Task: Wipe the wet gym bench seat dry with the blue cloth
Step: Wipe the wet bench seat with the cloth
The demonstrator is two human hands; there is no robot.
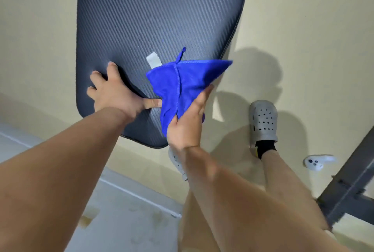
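The dark ribbed gym bench seat (153, 19) fills the upper middle of the head view, its rounded near end toward me. My left hand (115, 94) rests spread on the seat's near left part, thumb stretched toward the cloth. My right hand (188, 122) grips the folded blue cloth (182, 85) from below, holding it just above the seat's near right edge. A white label and a small blue loop stick up from the cloth's top edge. Whether the cloth touches the seat I cannot tell.
Beige floor surrounds the bench. My feet in grey perforated clogs (263, 122) stand right of the seat. A white game controller (315, 162) lies on the floor at right. A dark metal frame bar (348, 189) runs diagonally at lower right. Pale grey flooring lies at lower left.
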